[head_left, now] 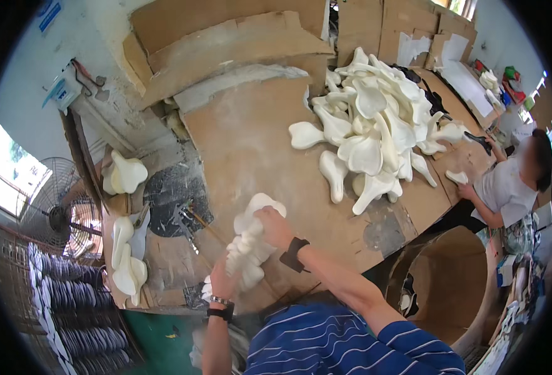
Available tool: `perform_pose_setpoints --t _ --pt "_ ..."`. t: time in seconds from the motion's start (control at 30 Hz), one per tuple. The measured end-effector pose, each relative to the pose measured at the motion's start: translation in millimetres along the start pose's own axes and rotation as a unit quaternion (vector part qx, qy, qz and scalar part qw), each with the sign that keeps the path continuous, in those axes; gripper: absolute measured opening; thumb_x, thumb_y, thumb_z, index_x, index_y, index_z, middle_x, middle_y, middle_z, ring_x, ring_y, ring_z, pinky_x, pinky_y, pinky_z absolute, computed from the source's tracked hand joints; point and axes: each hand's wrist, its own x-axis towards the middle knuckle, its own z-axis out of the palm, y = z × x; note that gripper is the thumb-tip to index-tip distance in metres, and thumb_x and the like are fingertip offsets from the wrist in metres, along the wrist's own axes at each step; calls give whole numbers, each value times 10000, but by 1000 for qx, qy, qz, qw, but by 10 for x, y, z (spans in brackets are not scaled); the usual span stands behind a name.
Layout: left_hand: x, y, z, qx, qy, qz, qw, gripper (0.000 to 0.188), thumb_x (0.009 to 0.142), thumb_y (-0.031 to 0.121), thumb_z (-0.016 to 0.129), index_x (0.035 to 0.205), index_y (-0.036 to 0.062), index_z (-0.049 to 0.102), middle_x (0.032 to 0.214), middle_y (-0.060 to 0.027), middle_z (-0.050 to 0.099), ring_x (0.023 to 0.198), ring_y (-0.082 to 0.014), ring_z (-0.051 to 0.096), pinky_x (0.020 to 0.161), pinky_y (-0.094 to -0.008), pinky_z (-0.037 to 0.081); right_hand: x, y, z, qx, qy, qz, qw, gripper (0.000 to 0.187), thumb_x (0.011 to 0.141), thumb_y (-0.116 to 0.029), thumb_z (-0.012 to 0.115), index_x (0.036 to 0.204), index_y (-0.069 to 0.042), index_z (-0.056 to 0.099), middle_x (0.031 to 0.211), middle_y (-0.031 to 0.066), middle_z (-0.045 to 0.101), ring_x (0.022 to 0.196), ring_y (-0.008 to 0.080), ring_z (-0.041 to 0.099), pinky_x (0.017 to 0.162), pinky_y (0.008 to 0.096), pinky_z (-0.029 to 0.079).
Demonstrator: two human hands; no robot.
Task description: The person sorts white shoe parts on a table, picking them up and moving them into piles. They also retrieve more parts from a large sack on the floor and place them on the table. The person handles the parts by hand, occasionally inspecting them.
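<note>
A cream-white foam bicycle saddle pad is in front of me at the near part of the cardboard-covered table. My right hand is closed on it, with the fingers bent over its top. Against the pad lies a bunched, wrinkled white cloth. My left hand grips this bunch at its lower left side, and its fingertips are partly hidden and blurred. A large heap of similar saddle pads covers the far right of the table. Two more saddle pads lie at the left edge.
Metal tools lie left of my hands on a dark patch. A caged fan and a rack of stacked flat pieces stand at the left. At right is a round cardboard drum. A co-worker handles pads beyond it.
</note>
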Motion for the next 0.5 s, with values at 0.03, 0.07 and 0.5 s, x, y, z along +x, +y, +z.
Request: perform_pose_setpoints --t 0.03,0.07,0.5 --pt "13 16 -23 11 5 18 1000 701 752 131 785 1407 91 538 1262 -185 643 1151 -368 613 989 -463 481 23 -78 -31 25 14 -9 1000 560 722 29 613 1270 -88 622 1221 194 583 1159 384 554 1001 441 464" --pt "47 55 -47 21 10 36 999 709 738 117 792 1402 88 544 1243 -178 653 1124 -376 619 961 -465 494 61 -151 -67 51 28 -19 998 522 720 41 602 1225 -77 657 1174 193 605 1132 390 566 988 447 467" --pt "1220 1449 502 -84 143 -18 986 636 801 106 734 1390 7 517 1238 -229 612 1136 -396 598 957 -462 481 1589 260 -1100 27 -38 -100 994 421 725 -57 635 1114 -167 753 1078 143 699 1040 348 634 908 424 503"
